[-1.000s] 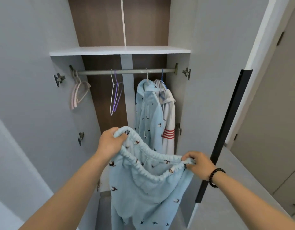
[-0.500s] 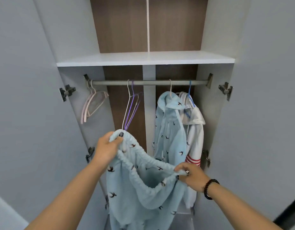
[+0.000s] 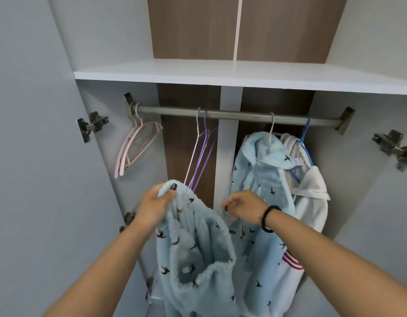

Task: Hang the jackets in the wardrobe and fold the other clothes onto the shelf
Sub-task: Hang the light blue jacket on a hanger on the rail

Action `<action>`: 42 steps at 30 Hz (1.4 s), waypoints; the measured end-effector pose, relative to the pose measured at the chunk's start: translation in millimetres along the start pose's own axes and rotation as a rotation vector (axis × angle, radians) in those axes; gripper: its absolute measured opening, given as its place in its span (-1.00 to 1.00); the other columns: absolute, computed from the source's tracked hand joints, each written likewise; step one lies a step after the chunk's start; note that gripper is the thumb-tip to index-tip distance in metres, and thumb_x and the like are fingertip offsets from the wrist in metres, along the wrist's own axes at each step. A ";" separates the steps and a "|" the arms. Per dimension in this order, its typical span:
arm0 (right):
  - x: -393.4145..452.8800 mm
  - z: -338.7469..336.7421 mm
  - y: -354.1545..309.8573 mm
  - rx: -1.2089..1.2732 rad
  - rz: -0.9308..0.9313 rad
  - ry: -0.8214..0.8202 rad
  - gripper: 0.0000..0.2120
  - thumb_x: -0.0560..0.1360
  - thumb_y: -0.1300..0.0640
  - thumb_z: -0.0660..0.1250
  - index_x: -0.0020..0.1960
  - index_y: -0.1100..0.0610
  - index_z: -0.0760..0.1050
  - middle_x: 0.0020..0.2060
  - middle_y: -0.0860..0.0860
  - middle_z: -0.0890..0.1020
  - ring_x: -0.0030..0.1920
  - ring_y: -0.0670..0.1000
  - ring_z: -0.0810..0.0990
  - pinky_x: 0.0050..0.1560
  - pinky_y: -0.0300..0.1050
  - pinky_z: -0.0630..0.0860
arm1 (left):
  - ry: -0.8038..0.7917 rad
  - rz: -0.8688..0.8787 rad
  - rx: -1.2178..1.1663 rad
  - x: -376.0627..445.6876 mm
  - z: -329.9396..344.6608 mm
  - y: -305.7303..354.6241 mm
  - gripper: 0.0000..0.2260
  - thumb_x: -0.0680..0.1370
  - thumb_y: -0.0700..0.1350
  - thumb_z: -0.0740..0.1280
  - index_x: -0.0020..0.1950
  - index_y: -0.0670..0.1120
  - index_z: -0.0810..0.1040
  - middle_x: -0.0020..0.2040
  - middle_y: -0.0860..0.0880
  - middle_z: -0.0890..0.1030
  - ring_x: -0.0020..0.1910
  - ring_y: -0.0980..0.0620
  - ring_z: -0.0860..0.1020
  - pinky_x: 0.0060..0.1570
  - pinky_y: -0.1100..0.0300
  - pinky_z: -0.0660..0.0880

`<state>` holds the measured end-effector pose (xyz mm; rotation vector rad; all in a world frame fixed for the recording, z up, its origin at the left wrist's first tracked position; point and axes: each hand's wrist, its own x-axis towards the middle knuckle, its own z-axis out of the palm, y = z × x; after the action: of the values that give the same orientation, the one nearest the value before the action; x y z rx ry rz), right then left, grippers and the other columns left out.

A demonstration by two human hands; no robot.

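Left hand (image 3: pixel 152 208) grips the elastic waistband of the light blue bird-print trousers (image 3: pixel 193 255), which hang below it. Right hand (image 3: pixel 242 208), fingers loosely curled, holds nothing, just right of the waistband. Beyond the right hand, the matching blue jacket (image 3: pixel 259 179) hangs on the rail (image 3: pixel 234 114); the shelf (image 3: pixel 220 73) is above both hands

The shelf (image 3: pixel 220 75) ran across above the rail (image 3: pixel 234 115). On the rail, two hangers (image 3: pixel 138 145) hung far left, two more (image 3: pixel 201 152) near the middle, and two jackets (image 3: pixel 266 179) side by side at the right. My left grip (image 3: pixel 155 208) held the trousers (image 3: pixel 193 248) before the middle hangers; my right grip (image 3: pixel 242 209) hovered before the nearer jacket.
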<state>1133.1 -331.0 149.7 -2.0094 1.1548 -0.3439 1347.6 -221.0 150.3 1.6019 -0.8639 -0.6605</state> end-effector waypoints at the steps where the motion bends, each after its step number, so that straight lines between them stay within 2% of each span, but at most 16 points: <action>1: 17.9 -3.8 -10.1 0.049 0.009 0.024 -0.83 0.51 0.32 0.29 -0.12 0.13 0.62 -0.06 0.08 0.66 -0.15 -0.03 0.62 -0.18 -0.29 0.56 | -0.031 -0.001 0.015 9.8 2.5 -3.1 -0.88 0.58 -0.14 0.32 -0.14 -0.01 0.60 -0.19 -0.04 0.63 -0.16 -0.03 0.57 -0.13 0.08 0.51; 3: 54.5 -9.2 -29.2 0.151 0.046 0.075 -0.84 0.49 0.29 0.34 -0.19 0.06 0.57 -0.08 0.09 0.66 -0.28 -0.03 0.64 -0.42 -0.36 0.46 | -0.088 -0.013 0.030 29.5 7.0 -11.6 -0.89 0.58 -0.14 0.32 -0.12 -0.02 0.60 -0.15 -0.08 0.65 -0.12 -0.08 0.59 -0.03 -0.02 0.53; 4: 73.8 -10.8 -37.0 0.181 0.060 0.109 -0.84 0.49 0.27 0.34 -0.19 0.04 0.55 -0.08 0.07 0.66 -0.30 -0.03 0.64 -0.45 -0.37 0.43 | -0.111 -0.022 0.028 39.2 8.7 -16.0 -0.90 0.58 -0.14 0.33 -0.12 -0.01 0.60 -0.13 -0.09 0.66 -0.10 -0.08 0.60 0.00 -0.03 0.54; 6: 110.9 -11.4 -49.0 0.240 0.097 0.176 -0.88 0.50 0.24 0.33 -0.15 0.04 0.52 -0.08 0.03 0.64 -0.27 -0.03 0.66 -0.38 -0.31 0.48 | -0.146 -0.032 0.028 57.1 10.5 -24.7 -0.89 0.58 -0.13 0.33 -0.11 0.03 0.59 -0.11 -0.06 0.66 -0.10 -0.03 0.61 -0.05 0.07 0.55; 10: 172.6 -5.9 -60.9 0.435 0.267 0.220 -0.96 0.52 0.22 0.30 -0.06 0.11 0.48 -0.09 0.08 0.59 -0.17 0.03 0.62 -0.11 -0.11 0.56 | -0.211 -0.044 0.055 93.0 9.1 -41.8 -0.90 0.59 -0.16 0.32 -0.04 0.05 0.57 -0.13 0.07 0.62 -0.14 0.16 0.57 -0.26 0.46 0.46; 12: 192.5 -1.9 -63.5 0.547 0.371 0.219 -0.89 0.53 0.19 0.30 0.05 0.17 0.47 -0.06 0.09 0.58 -0.10 0.05 0.61 -0.11 -0.08 0.57 | -0.226 -0.075 0.061 109.8 5.2 -48.7 -0.90 0.58 -0.16 0.32 -0.04 0.04 0.57 -0.14 0.07 0.62 -0.17 0.19 0.55 -0.31 0.48 0.42; 15: 212.8 6.0 -64.5 0.639 0.437 0.225 -0.80 0.52 0.18 0.33 0.12 0.22 0.47 -0.07 0.07 0.58 -0.07 0.05 0.61 -0.15 -0.03 0.59 | -0.235 -0.105 0.033 130.1 -2.6 -58.0 -0.85 0.57 -0.17 0.34 -0.10 0.09 0.60 -0.14 0.06 0.65 -0.14 0.15 0.59 -0.26 0.39 0.44; 17: 223.6 11.6 -63.3 0.716 0.437 0.237 -0.82 0.51 0.27 0.33 0.10 0.24 0.50 -0.05 0.10 0.62 -0.08 0.05 0.65 -0.13 -0.02 0.62 | -0.229 -0.121 0.018 141.9 -7.1 -61.5 -0.81 0.56 -0.18 0.34 -0.14 0.11 0.61 -0.18 0.08 0.67 -0.16 0.14 0.61 -0.25 0.36 0.46; 20: 235.8 16.9 -61.6 0.822 0.408 0.284 -0.90 0.51 0.37 0.30 -0.05 0.21 0.49 -0.13 0.15 0.64 -0.20 0.02 0.66 -0.17 -0.08 0.62 | -0.220 -0.129 -0.001 156.4 -11.7 -64.9 -0.82 0.55 -0.17 0.36 -0.16 0.10 0.64 -0.28 0.11 0.68 -0.26 0.22 0.62 -0.35 0.44 0.46; 25: 249.0 23.8 -66.0 0.806 0.384 0.288 -0.89 0.48 0.28 0.39 -0.11 0.15 0.47 -0.22 0.09 0.62 -0.26 -0.02 0.62 -0.15 -0.08 0.61 | -0.218 -0.138 -0.022 164.6 -14.3 -68.7 -0.87 0.55 -0.15 0.37 -0.15 0.05 0.65 -0.27 0.09 0.68 -0.28 0.23 0.61 -0.34 0.44 0.46; 30: 254.0 30.6 -76.2 0.980 0.370 0.426 -0.83 0.52 0.38 0.27 -0.16 0.16 0.43 -0.31 0.09 0.59 -0.33 -0.03 0.62 -0.35 -0.16 0.55 | -0.223 -0.131 -0.033 164.8 -14.3 -66.3 -0.87 0.55 -0.17 0.37 -0.15 0.01 0.66 -0.27 0.06 0.68 -0.28 0.21 0.61 -0.33 0.41 0.48; 34: 245.3 20.4 -76.1 1.093 0.340 0.508 -0.80 0.55 0.40 0.21 -0.19 0.18 0.40 -0.28 0.11 0.54 -0.30 0.01 0.59 -0.36 -0.16 0.53 | -0.230 -0.126 -0.022 158.2 -12.8 -62.2 -0.88 0.55 -0.16 0.37 -0.14 0.01 0.66 -0.27 0.06 0.69 -0.29 0.22 0.63 -0.34 0.41 0.48; 36: 235.4 9.9 -74.2 1.100 0.315 0.532 -0.79 0.55 0.41 0.20 -0.21 0.18 0.40 -0.30 0.11 0.53 -0.32 0.03 0.58 -0.37 -0.15 0.56 | -0.222 -0.119 -0.004 152.4 -10.3 -59.9 -0.90 0.55 -0.15 0.38 -0.13 -0.01 0.66 -0.25 0.04 0.68 -0.27 0.18 0.62 -0.33 0.40 0.49; 38: 222.7 -0.4 -71.6 1.075 0.280 0.546 -0.78 0.54 0.43 0.20 -0.22 0.18 0.41 -0.32 0.12 0.52 -0.34 0.04 0.57 -0.29 -0.10 0.59 | -0.220 -0.110 0.010 144.2 -6.8 -58.1 -0.90 0.55 -0.14 0.37 -0.12 -0.02 0.66 -0.22 0.02 0.68 -0.22 0.13 0.61 -0.29 0.38 0.50; 42: 188.2 -15.4 -64.7 0.939 0.229 0.531 -0.78 0.52 0.45 0.20 -0.21 0.21 0.44 -0.33 0.15 0.52 -0.38 0.06 0.55 -0.31 -0.09 0.60 | -0.186 -0.118 0.012 120.3 2.4 -53.8 -0.92 0.55 -0.13 0.37 -0.07 -0.06 0.67 -0.14 -0.08 0.70 -0.12 0.00 0.64 -0.12 0.18 0.56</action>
<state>1267.7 -475.0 181.4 -0.9713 1.1912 -1.1080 1424.3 -316.3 101.2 1.6301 -0.9140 -0.9008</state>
